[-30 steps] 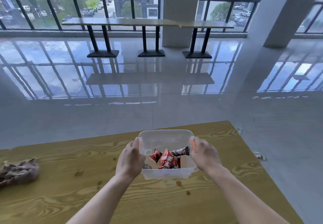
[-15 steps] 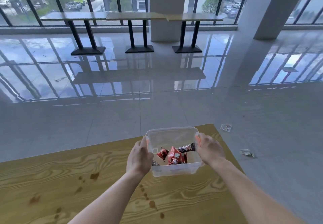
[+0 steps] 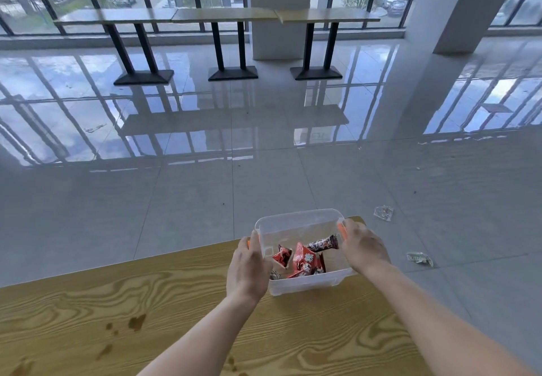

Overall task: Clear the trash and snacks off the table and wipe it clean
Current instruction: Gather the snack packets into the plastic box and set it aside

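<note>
A clear plastic bin with orange side clips sits at the far right corner of the wooden table. Inside it lie red and dark snack packets. My left hand grips the bin's left side and my right hand grips its right side. Brown stains mark the tabletop to the left of my left arm.
Two crumpled wrappers lie on the grey tiled floor right of the table, one farther away and one nearer. A row of long tables on black pedestals stands by the windows. A white pillar rises at the right.
The bin, held by both hands, has travelled right along the table to its far right corner. The view has swung right, and the brown cloth at the left has left the view.
</note>
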The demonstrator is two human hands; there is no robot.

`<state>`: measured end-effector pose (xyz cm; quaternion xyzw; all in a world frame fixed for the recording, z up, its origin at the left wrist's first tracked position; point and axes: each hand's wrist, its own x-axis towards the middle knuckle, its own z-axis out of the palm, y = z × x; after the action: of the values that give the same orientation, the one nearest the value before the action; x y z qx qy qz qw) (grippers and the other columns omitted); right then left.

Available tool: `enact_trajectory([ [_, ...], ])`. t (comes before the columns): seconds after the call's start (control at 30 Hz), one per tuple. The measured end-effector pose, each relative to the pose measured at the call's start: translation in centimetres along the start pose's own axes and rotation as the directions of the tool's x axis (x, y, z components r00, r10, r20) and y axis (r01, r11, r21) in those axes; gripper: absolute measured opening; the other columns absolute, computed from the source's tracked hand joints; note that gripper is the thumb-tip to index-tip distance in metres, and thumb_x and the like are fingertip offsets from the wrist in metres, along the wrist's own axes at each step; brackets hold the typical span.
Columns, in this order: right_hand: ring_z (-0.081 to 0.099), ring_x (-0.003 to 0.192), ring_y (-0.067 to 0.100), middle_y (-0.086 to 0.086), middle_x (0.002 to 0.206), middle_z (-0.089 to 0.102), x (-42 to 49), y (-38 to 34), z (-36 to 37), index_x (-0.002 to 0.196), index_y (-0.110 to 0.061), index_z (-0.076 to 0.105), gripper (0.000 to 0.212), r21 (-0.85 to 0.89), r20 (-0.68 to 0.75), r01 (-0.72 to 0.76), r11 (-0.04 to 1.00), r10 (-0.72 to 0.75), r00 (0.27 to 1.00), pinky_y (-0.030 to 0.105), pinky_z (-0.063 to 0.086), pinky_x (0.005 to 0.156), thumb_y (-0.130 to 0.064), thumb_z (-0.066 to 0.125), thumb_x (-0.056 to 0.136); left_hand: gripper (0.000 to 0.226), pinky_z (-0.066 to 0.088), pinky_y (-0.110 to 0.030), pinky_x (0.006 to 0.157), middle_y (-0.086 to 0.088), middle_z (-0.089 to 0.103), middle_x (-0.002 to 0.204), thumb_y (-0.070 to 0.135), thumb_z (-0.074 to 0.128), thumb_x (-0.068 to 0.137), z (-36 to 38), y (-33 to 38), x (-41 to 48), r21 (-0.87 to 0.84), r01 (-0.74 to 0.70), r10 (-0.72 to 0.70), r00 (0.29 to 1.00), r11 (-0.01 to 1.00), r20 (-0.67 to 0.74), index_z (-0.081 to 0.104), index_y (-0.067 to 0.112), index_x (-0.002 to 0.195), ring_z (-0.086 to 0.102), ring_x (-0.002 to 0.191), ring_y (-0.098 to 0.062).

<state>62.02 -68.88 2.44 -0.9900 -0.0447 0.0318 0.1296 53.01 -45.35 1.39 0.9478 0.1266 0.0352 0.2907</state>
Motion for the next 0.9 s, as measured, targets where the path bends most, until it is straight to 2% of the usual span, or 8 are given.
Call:
enact_trajectory([
  [0.17,0.059,0.093,0.031,0.012,0.111,0.061,-0.2,-0.1,0.4,0.128,-0.013,0.048,0.032,0.017,0.025,-0.029,0.999,0.028,0.999,0.038,0.046,0.078,-0.022,0.046,0.098,0.063,0.048,-0.033,0.075,-0.004,0.055,0.113,0.012,0.059,0.084,0.1,0.0,0.2,-0.026,0.008,-0.007,1.0,1.0,0.017,0.034,0.021,0.14,0.053,0.096,-0.021],
  [0.23,0.058,0.093,0.031,0.012,0.113,0.06,-0.3,-0.3,0.2,0.128,-0.014,0.047,0.033,0.013,0.043,-0.035,0.999,0.035,0.998,0.037,0.044,0.077,-0.022,0.048,0.096,0.067,0.049,-0.036,0.085,-0.006,0.052,0.125,0.022,0.058,0.089,0.2,-0.4,0.2,-0.052,0.01,-0.009,0.999,0.999,0.035,0.024,0.026,0.146,0.052,0.108,-0.023],
  [0.33,0.056,0.093,0.029,0.01,0.114,0.058,-0.7,-0.7,-0.4,0.124,-0.016,0.045,0.034,-0.006,0.038,-0.033,0.999,0.033,0.999,0.037,0.046,0.077,-0.026,0.053,0.093,0.065,0.044,-0.043,0.102,-0.011,0.04,0.145,0.04,0.047,0.097,-0.2,-0.7,0.2,-0.052,0.017,-0.014,0.998,0.999,0.053,0.012,0.029,0.151,0.04,0.132,-0.027],
  [0.43,0.054,0.1,0.027,0.009,0.116,0.058,-1.4,-1.5,-1.2,0.121,-0.016,0.047,0.034,-0.02,0.002,-0.003,1.0,0.003,1.0,0.036,0.047,0.082,-0.026,0.059,0.091,0.065,0.036,-0.041,0.11,-0.014,0.032,0.152,0.044,0.043,0.098,-1.0,-0.7,0.0,0.032,-0.04,0.038,0.998,0.999,0.043,0.01,0.026,0.151,0.028,0.141,-0.027],
  [0.57,0.051,0.108,0.028,0.011,0.119,0.057,-2.7,-3.7,-2.1,0.122,-0.012,0.049,0.035,-0.017,-0.006,0.041,0.999,-0.041,0.999,0.036,0.046,0.086,-0.023,0.058,0.09,0.068,0.031,-0.041,0.114,-0.016,0.024,0.156,0.044,0.042,0.099,-2.7,-0.3,-0.6,0.151,-0.141,0.14,0.99,0.978,0.017,0.008,0.021,0.152,0.017,0.146,-0.029],
  [0.67,0.05,0.115,0.026,0.007,0.126,0.057,-4.2,-5.9,-3.0,0.126,-0.013,0.051,0.039,-0.034,-0.033,0.095,0.995,-0.096,0.995,0.034,0.045,0.09,-0.029,0.058,0.091,0.068,0.023,-0.043,0.118,-0.015,0.02,0.159,0.045,0.041,0.099,-4.2,-0.4,-1.7,0.227,-0.181,0.189,0.982,0.957,-0.012,0.009,0.019,0.152,0.012,0.148,-0.03],
  [0.77,0.051,0.118,0.027,0.006,0.129,0.056,-5.6,-8.4,-3.5,0.13,-0.014,0.051,0.044,-0.039,-0.039,0.169,0.985,-0.17,0.985,0.035,0.045,0.093,-0.035,0.059,0.092,0.069,0.017,-0.045,0.12,-0.015,0.016,0.16,0.047,0.039,0.099,-5.9,-1.0,-3.1,0.321,-0.196,0.218,0.975,0.926,-0.032,0.008,0.018,0.153,0.008,0.149,-0.031],
  [0.9,0.051,0.117,0.027,0.004,0.13,0.056,-7.6,-12.1,-3.9,0.129,-0.017,0.051,0.044,-0.007,-0.054,0.263,0.965,-0.263,0.963,0.038,0.048,0.09,-0.036,0.059,0.09,0.071,0.014,-0.046,0.12,-0.015,0.011,0.161,0.048,0.04,0.097,-8.4,-2.7,-5.2,0.367,-0.158,0.194,0.979,0.917,-0.065,0.006,0.019,0.153,0.003,0.149,-0.031],
])
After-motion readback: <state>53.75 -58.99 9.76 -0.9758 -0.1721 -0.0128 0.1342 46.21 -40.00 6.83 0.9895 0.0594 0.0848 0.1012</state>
